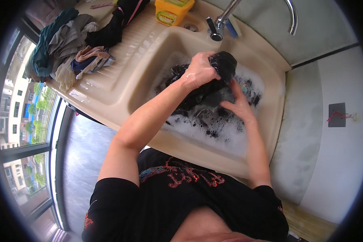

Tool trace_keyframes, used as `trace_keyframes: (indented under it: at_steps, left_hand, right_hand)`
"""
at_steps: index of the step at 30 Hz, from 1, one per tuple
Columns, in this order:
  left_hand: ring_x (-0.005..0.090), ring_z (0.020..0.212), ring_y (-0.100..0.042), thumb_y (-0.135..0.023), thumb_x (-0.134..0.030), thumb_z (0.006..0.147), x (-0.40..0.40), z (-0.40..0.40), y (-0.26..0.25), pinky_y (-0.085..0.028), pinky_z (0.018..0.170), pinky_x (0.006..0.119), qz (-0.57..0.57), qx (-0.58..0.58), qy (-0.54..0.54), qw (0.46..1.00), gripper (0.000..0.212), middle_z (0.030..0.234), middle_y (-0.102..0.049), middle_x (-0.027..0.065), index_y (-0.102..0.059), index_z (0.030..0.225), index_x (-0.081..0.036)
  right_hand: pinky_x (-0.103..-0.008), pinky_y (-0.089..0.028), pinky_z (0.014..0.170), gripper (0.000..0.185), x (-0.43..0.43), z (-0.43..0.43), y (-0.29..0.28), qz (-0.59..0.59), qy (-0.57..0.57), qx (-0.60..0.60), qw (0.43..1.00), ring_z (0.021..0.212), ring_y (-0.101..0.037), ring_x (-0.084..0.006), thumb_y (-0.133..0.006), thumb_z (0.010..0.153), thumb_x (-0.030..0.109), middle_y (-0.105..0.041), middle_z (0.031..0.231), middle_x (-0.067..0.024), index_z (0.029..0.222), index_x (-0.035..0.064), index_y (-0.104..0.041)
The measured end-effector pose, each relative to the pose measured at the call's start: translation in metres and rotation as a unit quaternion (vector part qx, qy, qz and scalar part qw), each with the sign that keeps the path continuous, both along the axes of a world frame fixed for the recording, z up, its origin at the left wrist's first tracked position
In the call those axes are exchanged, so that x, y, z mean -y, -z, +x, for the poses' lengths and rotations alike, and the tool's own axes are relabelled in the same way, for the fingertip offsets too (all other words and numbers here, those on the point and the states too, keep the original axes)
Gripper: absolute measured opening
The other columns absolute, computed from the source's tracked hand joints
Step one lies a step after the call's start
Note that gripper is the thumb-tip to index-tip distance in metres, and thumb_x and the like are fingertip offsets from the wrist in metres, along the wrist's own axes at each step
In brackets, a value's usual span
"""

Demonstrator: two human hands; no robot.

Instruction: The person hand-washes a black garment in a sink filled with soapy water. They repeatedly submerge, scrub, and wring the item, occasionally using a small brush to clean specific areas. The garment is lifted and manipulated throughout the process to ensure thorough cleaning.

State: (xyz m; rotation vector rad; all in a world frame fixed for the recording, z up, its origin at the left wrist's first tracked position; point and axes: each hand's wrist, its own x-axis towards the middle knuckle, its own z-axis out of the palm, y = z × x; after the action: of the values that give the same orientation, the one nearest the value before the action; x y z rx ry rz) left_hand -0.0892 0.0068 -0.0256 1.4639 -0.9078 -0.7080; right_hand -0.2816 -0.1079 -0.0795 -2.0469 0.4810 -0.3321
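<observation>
A wet black garment (204, 90) lies partly in the sudsy water of a beige laundry sink (136, 81). My left hand (200, 71) grips a bunched part of the black cloth, lifted above the suds near the tap side. Just right of and below that bunch is my right hand (240, 104), its fingers spread and the fingertips close to the cloth; whether they touch it I cannot tell. White foam (205, 130) covers much of the water, and dark cloth shows through it on both sides. How far the garment reaches under the water is hidden.
A chrome tap (219, 28) stands at the sink's far rim, beside a blue-and-white brush or scraper (233, 28). An orange-yellow tub (172, 12) sits left of it. Piled clothes (66, 45) lie on the ribbed drainboard (133, 51). A wall (302, 121) bounds the right, windows the left.
</observation>
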Motion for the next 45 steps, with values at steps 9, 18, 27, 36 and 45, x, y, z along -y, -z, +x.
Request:
trace_keyframes:
  at_steps: [9, 18, 27, 36, 45]
  left_hand:
    - [0.0181, 0.080, -0.057, -0.067, -0.012, 0.065, 0.044, -0.009, -0.013, -0.047, 0.076, 0.028, -0.115, -0.322, 0.108, 0.933, 0.041, 0.090, -0.059, 0.0116, -0.054, 0.099, 0.008]
    - [0.0204, 0.117, -0.041, -0.078, -0.045, 0.060, 0.025, -0.022, 0.031, -0.032, 0.099, 0.032, -0.083, -0.332, 0.302, 0.890, 0.100, 0.128, -0.042, 0.0131, -0.027, 0.133, 0.000]
    - [0.0216, 0.075, -0.062, -0.061, -0.006, 0.070, 0.027, -0.073, 0.069, -0.052, 0.070, 0.034, 0.075, -0.573, 0.093, 0.811, 0.029, 0.088, -0.062, 0.0121, -0.058, 0.097, 0.004]
    - [0.0157, 0.075, -0.059, -0.058, -0.010, 0.077, 0.016, -0.070, 0.049, -0.047, 0.069, 0.029, -0.168, -0.303, 0.230, 0.910, 0.010, 0.080, -0.062, 0.0056, -0.062, 0.080, -0.002]
    - [0.0155, 0.079, -0.058, -0.058, -0.015, 0.071, 0.006, -0.097, 0.066, -0.044, 0.076, 0.025, -0.004, -0.590, 0.286, 0.755, 0.017, 0.079, -0.063, 0.0065, -0.062, 0.079, -0.001]
  right_hand:
    - [-0.0288, -0.043, 0.085, 0.057, -0.027, 0.045, -0.008, 0.398, 0.081, 0.157, 0.900, 0.099, -0.051, -0.0153, -0.073, 0.063, 0.006, -0.054, 0.105, -0.0017, 0.115, 0.0052, -0.048]
    - [-0.0305, -0.043, 0.089, 0.038, 0.003, 0.022, -0.026, 0.446, 0.081, 0.325, 0.830, 0.101, -0.054, -0.0179, -0.048, 0.088, 0.027, -0.056, 0.112, -0.0086, 0.116, 0.0012, -0.050]
    - [-0.0314, -0.046, 0.083, 0.035, 0.027, 0.040, 0.016, 0.151, 0.095, 0.172, 0.969, 0.099, -0.055, -0.0178, -0.050, 0.088, 0.028, -0.056, 0.111, -0.0072, 0.111, 0.0022, -0.053]
    - [-0.0332, -0.047, 0.083, 0.039, 0.053, 0.005, 0.022, 0.575, 0.203, 0.196, 0.768, 0.098, -0.057, -0.0199, -0.052, 0.086, 0.029, -0.058, 0.109, -0.0093, 0.115, 0.0017, -0.051]
    - [-0.0325, -0.036, 0.099, 0.051, 0.019, 0.044, -0.060, 0.431, -0.120, 0.412, 0.794, 0.114, -0.046, -0.0190, -0.043, 0.091, 0.029, -0.045, 0.128, -0.0089, 0.135, 0.0065, -0.029]
